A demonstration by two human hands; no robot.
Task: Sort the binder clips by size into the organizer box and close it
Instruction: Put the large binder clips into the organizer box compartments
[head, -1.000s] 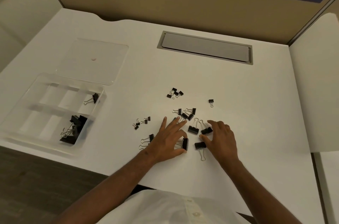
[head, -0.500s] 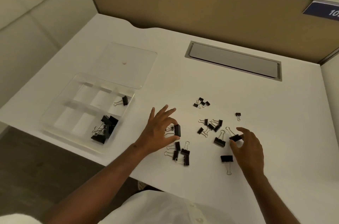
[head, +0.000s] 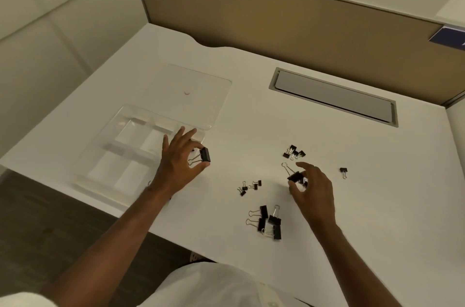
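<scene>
A clear organizer box (head: 118,155) with several compartments sits open at the desk's left edge, its lid (head: 191,95) lying flat behind it. My left hand (head: 178,163) pinches a large black binder clip (head: 204,155) just right of the box; the hand and forearm hide the clips inside. My right hand (head: 312,188) grips another large clip (head: 294,176) above the desk. Loose clips lie around: several large ones (head: 268,222) near the front, small ones (head: 249,187) in the middle, small ones (head: 294,152) farther back, one small clip (head: 343,171) alone to the right.
The white desk (head: 251,118) has a grey cable hatch (head: 332,98) at the back and a tan partition (head: 302,25) behind it. The desk's front edge runs close to the box, with dark floor below on the left.
My left hand has carried its large clip leftwards to the box's right side. My right hand has lifted a large clip off the desk. The view has swung left.
</scene>
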